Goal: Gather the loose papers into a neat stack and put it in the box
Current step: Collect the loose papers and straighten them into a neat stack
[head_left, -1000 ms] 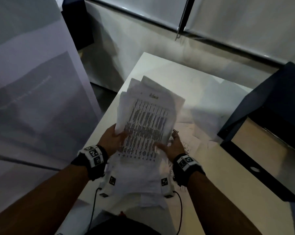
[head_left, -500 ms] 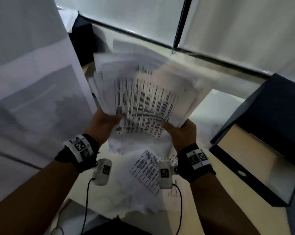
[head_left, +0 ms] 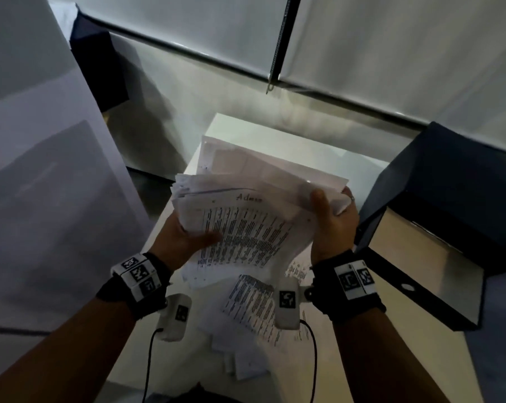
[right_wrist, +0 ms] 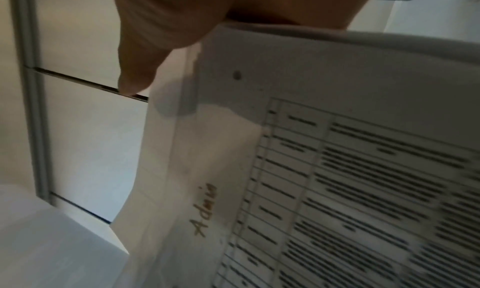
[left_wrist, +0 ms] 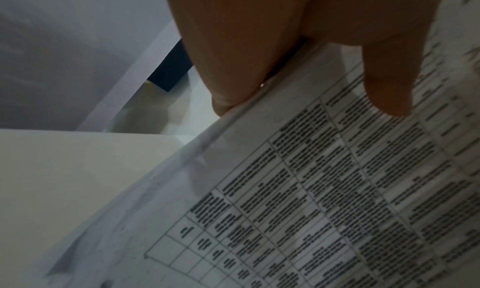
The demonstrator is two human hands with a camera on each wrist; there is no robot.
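While the left hand clamps one uneven sheaf of papers with thumb on top, its long axis tilting away rightward above the white table, several loose sheets lie beneath; the right hand grips its right edge beside one open dark box.

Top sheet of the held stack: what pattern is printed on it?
A black ruled table of text rows on white paper, top sheet; clearest in the right wrist view.
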